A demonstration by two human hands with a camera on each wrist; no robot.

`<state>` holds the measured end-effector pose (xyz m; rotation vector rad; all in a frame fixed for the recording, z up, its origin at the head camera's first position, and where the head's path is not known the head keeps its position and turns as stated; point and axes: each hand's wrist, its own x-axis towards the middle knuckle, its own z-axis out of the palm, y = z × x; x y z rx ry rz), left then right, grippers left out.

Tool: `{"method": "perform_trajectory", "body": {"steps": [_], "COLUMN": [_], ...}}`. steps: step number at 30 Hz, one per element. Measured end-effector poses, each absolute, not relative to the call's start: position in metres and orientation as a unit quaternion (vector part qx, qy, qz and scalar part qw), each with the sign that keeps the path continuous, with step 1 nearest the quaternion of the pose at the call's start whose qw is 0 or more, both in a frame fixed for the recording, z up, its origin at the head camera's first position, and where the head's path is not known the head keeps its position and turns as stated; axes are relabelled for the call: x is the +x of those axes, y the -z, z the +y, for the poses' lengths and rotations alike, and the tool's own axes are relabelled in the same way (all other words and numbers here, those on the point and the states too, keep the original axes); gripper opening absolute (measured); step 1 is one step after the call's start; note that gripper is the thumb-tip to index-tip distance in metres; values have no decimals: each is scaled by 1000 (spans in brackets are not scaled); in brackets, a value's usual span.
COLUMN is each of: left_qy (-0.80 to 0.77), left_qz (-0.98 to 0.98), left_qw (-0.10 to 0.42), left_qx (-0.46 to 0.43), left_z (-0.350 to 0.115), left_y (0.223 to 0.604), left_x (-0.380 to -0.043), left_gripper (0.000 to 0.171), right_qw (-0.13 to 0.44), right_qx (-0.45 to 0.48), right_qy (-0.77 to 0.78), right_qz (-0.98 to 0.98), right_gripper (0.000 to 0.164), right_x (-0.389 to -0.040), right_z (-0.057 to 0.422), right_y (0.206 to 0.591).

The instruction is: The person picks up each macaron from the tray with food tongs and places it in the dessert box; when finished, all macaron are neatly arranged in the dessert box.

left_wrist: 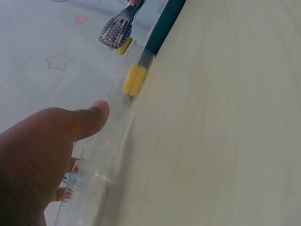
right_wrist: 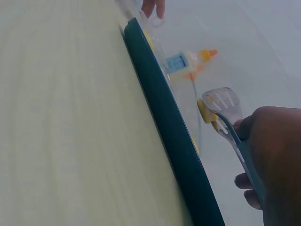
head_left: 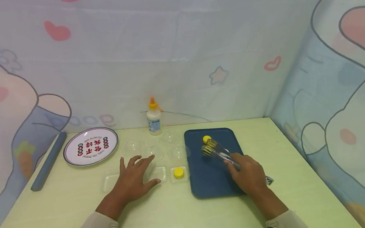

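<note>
My right hand grips metal tongs with slotted heads over the blue tray. Between the tong heads sits a yellow round piece, held off the tray. Another yellow disc lies near the tray's far edge. My left hand is spread over small clear plastic boxes left of the tray, its thumb beside a box wall; whether it touches is unclear. In the rightmost front box, yellow discs lie inside; the left wrist view shows two stacked.
Clear domed lids stand behind the boxes. At the back is a glue bottle with an orange tip. A white plate with red lettering and a grey-blue roll lie at the left.
</note>
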<state>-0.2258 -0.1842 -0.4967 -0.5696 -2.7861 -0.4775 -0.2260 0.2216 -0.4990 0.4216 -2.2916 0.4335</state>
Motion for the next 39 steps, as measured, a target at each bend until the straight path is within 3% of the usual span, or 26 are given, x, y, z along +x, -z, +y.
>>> {"method": "perform_trajectory", "body": {"steps": [13,39], "left_qy": [164,156], "left_qz": [-959,-959], "left_qw": [127,136], "left_qx": [-193,-194], "left_z": [-184,-184], "left_y": [497,496], "left_x": [-225,-226], "left_gripper": [84,81], "right_qw": [432,383], "right_qx": [239,284], "right_qy": [-178,-186], "right_qz": [-851,-859], "right_gripper": [34,32], "right_x": [-232,-231], "right_z": [201,139], "right_y": [503,502]}}
